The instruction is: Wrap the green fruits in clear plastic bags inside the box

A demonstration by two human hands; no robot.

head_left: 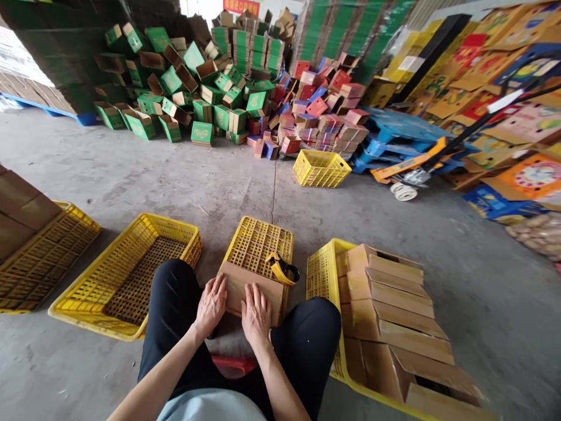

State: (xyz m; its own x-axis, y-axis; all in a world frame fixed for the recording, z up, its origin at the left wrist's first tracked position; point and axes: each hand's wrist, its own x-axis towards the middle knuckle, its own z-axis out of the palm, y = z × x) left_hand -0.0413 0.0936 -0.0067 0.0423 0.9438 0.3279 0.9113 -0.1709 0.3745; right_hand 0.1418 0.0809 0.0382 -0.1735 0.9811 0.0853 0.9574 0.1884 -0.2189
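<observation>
A small brown cardboard box (275, 293) lies on an upturned yellow crate (258, 242) between my knees. My left hand (211, 304) lies flat on the box's left end, fingers stretched out. My right hand (256, 316) presses flat on the box's top beside it, fingers together and extended. A yellow tape dispenser (283, 270) rests on the crate just beyond the box, to the right of my right hand.
An empty yellow crate (127, 272) sits at my left. At my right, a yellow crate (322, 275) holds several brown boxes (394, 310). Flat cardboard (20, 210) lies on another crate far left. Piles of green boxes (188, 82) and red boxes (322, 111), a pallet jack (412, 169) behind.
</observation>
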